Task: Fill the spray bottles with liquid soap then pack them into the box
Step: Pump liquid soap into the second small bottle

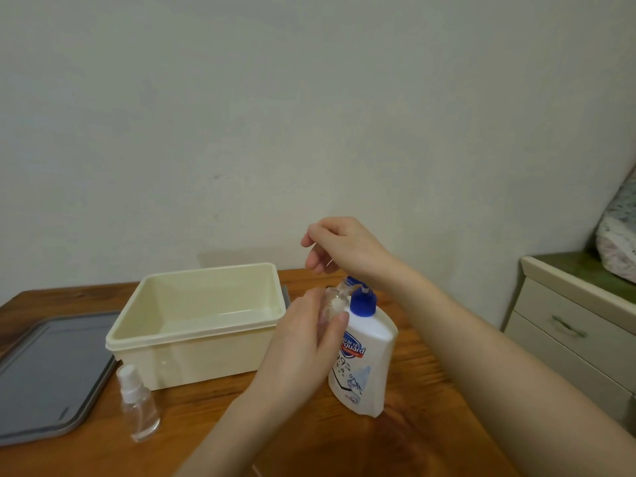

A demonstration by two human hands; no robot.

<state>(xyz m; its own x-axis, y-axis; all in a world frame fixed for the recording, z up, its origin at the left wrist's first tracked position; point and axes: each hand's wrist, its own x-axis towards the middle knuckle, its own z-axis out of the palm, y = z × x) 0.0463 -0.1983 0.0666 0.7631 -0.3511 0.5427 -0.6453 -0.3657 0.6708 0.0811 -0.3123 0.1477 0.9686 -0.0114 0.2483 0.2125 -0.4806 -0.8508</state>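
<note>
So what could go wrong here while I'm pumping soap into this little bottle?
The small bottle in your left hand has a narrow mouth at the pump spout, so soap could miss and run onto the wooden table. Your right hand presses from above; the soap bottle already looks tilted and might tip.

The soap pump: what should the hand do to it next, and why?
Probably press the blue pump down with the right hand. The left hand already holds a small clear bottle by its spout, and the cream box holds no bottles.
</note>
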